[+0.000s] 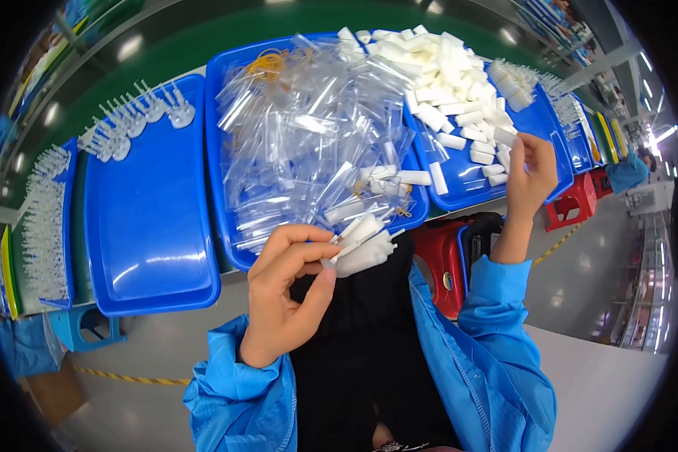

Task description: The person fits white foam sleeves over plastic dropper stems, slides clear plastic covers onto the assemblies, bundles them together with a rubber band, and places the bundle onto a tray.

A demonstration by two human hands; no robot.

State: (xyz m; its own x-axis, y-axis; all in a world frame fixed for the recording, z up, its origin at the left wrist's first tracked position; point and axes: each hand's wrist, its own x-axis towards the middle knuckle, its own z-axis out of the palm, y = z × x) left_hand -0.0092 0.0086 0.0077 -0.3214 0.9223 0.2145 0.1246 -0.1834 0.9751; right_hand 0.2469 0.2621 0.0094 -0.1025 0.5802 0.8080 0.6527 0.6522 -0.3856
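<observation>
My left hand [290, 297] is closed, its thumb and fingers pinching a white plastic pronged part [364, 247] in front of the middle tray. White foam sleeves seem to cover several of its prongs. My right hand [535, 173] pinches a white foam cylinder [505, 137] at the right tray [467, 197]. Beneath and beyond that hand, many similar foam cylinders [437, 68] are heaped in the tray. Clear plastic bags [301, 135] fill the middle blue tray [215, 162], together with a few foam pieces [413, 178] near its right side.
White pronged parts [132, 120] stand along the far edge of the left blue tray [151, 233]. More crowd a tray [47, 226] at the far left. Yellow rubber bands [267, 64] lie on the bags. A red stool [438, 264] stands under the bench, another red stool [572, 205] farther right.
</observation>
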